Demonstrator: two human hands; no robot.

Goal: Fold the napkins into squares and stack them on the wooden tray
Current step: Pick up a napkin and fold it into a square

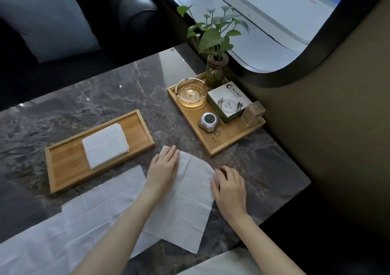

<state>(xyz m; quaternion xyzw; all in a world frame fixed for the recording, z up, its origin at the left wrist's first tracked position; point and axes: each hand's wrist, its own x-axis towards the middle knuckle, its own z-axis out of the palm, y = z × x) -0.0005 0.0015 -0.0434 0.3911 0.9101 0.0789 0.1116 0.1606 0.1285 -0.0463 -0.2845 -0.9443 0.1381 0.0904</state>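
A white paper napkin (pixel 187 201) lies spread on the dark marble table in front of me. My left hand (pixel 163 167) rests flat on its far left corner, fingers together. At the napkin's right edge my right hand (pixel 230 187) has its fingertips curled on a lifted corner. To the left stands a long wooden tray (pixel 65 165) holding a folded white napkin square (pixel 105 145). More unfolded napkins (pixel 84 215) lie overlapping at the near left, partly under my left forearm.
A second wooden tray (pixel 230 136) at the right holds a glass ashtray (pixel 191 93), a white box (pixel 229 102), a small silver device (pixel 209 121), a clear holder (pixel 253 113) and a plant jar (pixel 215 72). The table's right edge (pixel 295 165) is close. A dark sofa with a cushion (pixel 46 19) is behind.
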